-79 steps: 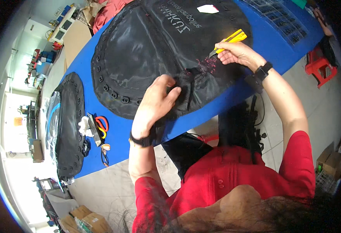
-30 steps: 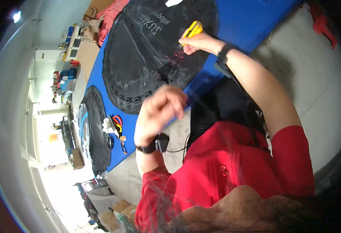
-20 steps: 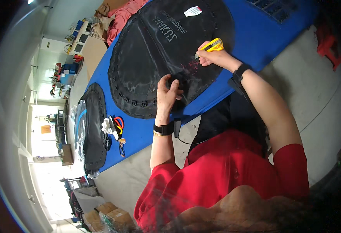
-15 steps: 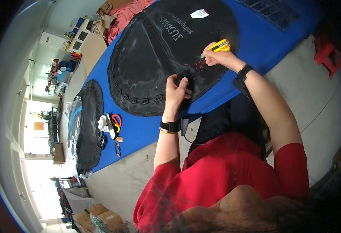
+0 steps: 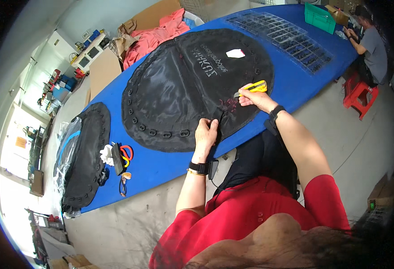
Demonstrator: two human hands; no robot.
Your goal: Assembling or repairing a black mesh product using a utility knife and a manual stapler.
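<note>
A large round black fabric cover (image 5: pixel 161 98) with small black loops along its rim lies on the blue table surface (image 5: pixel 291 83). At its near edge my left hand (image 5: pixel 205 136) pinches a dark flap of the fabric, its fingers pressed together. My right hand (image 5: pixel 256 99) grips a yellow utility knife (image 5: pixel 254 87) just above the cover, its blade pointing left. Below the blade, small reddish thread scraps (image 5: pixel 228 105) are scattered on the black fabric. A white label (image 5: pixel 235 54) sits on the cover's far part.
To the left lie a second black cover (image 5: pixel 87 152) partly under clear plastic, red-and-yellow-handled scissors (image 5: pixel 126 154) and a black box (image 5: pixel 117 162). A clear grid tray (image 5: pixel 286 42), a green bin (image 5: pixel 320 19) and a co-worker (image 5: pixel 372 47) are far right, near a red stool (image 5: pixel 361 96).
My view has tilted up, bringing the co-worker, the green bin and more of the table into sight. My left fingers have come together. The knife remains in my right hand.
</note>
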